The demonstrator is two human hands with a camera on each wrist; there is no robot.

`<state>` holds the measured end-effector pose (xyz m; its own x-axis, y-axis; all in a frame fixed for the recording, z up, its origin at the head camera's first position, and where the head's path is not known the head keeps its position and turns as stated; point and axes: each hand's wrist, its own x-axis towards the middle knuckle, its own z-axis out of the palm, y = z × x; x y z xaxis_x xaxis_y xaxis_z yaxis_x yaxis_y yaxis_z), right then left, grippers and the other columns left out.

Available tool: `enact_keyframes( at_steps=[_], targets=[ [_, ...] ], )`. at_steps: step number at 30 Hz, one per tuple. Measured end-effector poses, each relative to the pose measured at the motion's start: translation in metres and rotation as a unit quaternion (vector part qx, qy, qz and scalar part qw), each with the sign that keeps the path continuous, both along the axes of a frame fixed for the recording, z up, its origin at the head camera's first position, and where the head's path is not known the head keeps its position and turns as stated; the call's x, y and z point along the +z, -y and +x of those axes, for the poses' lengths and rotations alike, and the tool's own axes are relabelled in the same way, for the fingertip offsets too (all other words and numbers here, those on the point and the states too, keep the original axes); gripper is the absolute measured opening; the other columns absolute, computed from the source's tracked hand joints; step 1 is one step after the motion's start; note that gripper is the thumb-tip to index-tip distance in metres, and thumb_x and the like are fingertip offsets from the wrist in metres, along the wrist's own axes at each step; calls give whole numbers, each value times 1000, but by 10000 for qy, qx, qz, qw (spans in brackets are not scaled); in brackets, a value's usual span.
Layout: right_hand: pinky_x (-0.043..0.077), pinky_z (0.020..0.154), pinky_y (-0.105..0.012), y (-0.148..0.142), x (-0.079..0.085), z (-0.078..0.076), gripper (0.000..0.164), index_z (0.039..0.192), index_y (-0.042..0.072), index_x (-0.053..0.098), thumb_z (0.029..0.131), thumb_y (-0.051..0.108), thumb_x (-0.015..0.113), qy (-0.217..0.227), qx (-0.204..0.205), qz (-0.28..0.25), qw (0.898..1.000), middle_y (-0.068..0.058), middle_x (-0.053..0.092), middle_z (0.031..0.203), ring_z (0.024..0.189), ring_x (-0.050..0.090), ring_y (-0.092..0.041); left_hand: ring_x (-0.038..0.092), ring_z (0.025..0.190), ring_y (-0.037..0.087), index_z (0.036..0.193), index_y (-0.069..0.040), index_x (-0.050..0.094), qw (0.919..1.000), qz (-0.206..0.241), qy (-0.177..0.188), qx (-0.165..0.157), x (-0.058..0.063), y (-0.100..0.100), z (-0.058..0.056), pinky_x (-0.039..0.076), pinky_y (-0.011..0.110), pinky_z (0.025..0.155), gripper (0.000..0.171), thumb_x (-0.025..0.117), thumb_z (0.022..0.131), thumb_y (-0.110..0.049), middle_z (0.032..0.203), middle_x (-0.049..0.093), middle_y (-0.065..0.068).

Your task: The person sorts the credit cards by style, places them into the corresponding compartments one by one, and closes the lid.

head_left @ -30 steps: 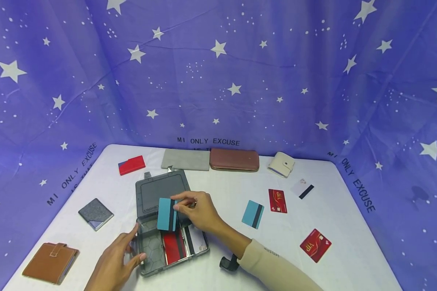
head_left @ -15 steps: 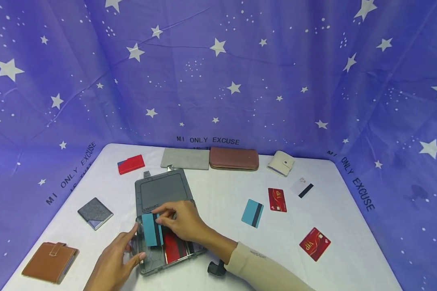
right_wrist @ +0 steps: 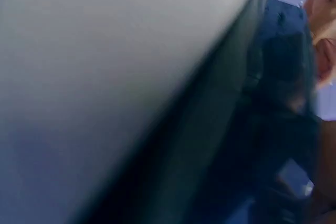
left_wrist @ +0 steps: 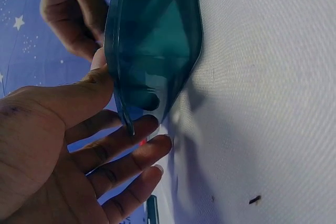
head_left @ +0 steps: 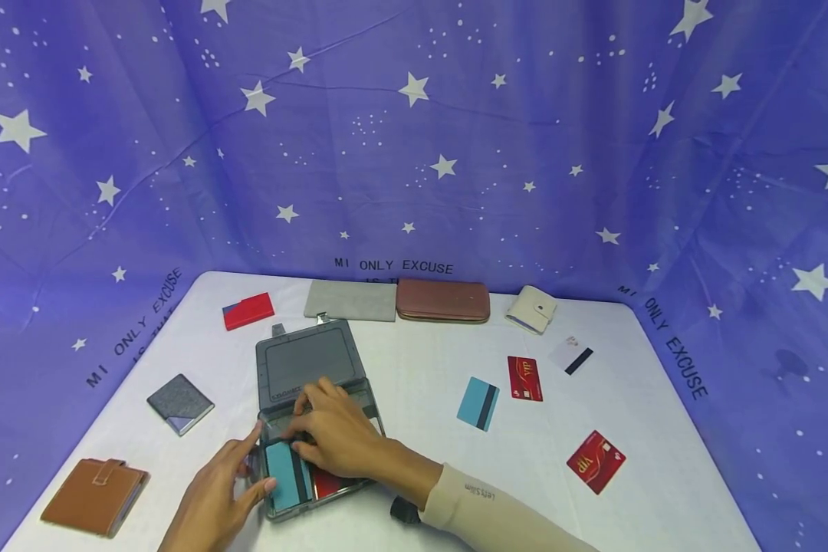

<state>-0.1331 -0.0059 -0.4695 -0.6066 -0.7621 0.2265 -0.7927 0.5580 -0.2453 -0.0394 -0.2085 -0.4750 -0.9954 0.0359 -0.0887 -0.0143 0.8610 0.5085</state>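
Note:
A translucent grey plastic box [head_left: 297,515] stands on the white table with its lid [head_left: 310,360] laid back. Inside its left compartment lies a blue card [head_left: 286,475] with a black stripe. A red card [head_left: 327,483] shows in the compartment beside it, partly covered by my right hand. That right hand [head_left: 334,433] is over the box with bent fingers, its fingertips near the blue card's far end; I see nothing pinched between them. My left hand [head_left: 217,491] touches the box's left side with thumb and forefinger; its other fingers [left_wrist: 131,158] extend loosely below the rim.
On the right lie another blue card [head_left: 478,403], two red VIP cards [head_left: 525,379] and a white striped card [head_left: 572,355]. Behind are a grey wallet [head_left: 351,299], a maroon wallet [head_left: 443,300] and a cream one [head_left: 532,310]. A brown wallet [head_left: 96,497] sits at left.
My right hand has carried the blue card left and down into the left compartment and let go of it. My left hand has stayed at the box's left side.

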Motion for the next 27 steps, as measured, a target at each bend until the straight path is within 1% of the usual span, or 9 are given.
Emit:
enact_keyframes(
  at_steps=[2,3,6,9,13,17,20,23,27],
  targets=[
    [41,89,-24,-1,3,-1,21,109,37,77,96,47,63,-406,195,318,9985,7,58,126,107,45,-9,58,85,9,153,-13,40,10000,-9,-38,6,0,0,1,45,27,64,84,80,83,-37,118,62,5],
    [41,93,-27,-2,5,-2,24,110,38,76,97,50,59,-523,283,477,9971,6,57,131,113,45,-11,58,85,9,153,-13,40,10000,-11,-30,10,0,0,1,45,27,64,84,80,83,-37,118,62,5],
    [42,95,-29,-5,9,-5,33,110,39,75,98,59,51,-516,504,664,9952,6,56,138,121,45,-12,58,87,9,153,-12,40,10000,-53,-19,14,-2,0,1,45,29,65,84,80,83,-37,117,62,5],
    [42,98,-32,-13,9,-10,37,113,38,75,96,62,53,-84,556,408,9976,7,59,136,121,44,-11,59,87,10,153,-12,40,10000,-78,48,19,-3,0,1,45,29,65,85,80,83,-37,118,62,5],
    [42,98,-34,-33,8,-19,40,120,36,72,90,61,63,543,463,-196,9973,12,63,127,115,46,-8,58,86,10,153,-12,40,9999,-97,108,49,-4,-1,-1,44,29,64,86,81,82,-37,116,62,4],
    [42,96,-34,-63,8,-30,44,122,32,71,85,55,73,1050,338,-662,9917,15,64,122,110,49,-8,56,84,9,154,-12,39,9998,-103,178,65,-3,-2,-2,43,29,63,88,81,81,-38,114,62,3],
    [41,97,-36,-92,10,-38,46,123,28,70,81,46,80,1556,241,-872,9837,12,67,120,108,52,-12,55,83,10,154,-12,39,9998,-97,178,58,-2,-2,-3,42,29,63,87,81,82,-38,113,62,3],
    [41,98,-39,-122,11,-47,48,122,24,70,78,37,85,2050,109,-845,9750,9,70,118,109,55,-16,55,83,10,154,-13,39,9998,-103,150,66,-1,-2,-3,43,29,64,87,81,82,-36,113,62,3],
    [43,100,-42,-163,11,-56,51,120,23,71,73,30,90,2460,-139,-452,9681,7,70,115,112,56,-16,55,84,10,154,-13,38,9998,-122,170,71,0,-2,-3,43,30,64,88,81,82,-37,113,62,4]
  ],
)
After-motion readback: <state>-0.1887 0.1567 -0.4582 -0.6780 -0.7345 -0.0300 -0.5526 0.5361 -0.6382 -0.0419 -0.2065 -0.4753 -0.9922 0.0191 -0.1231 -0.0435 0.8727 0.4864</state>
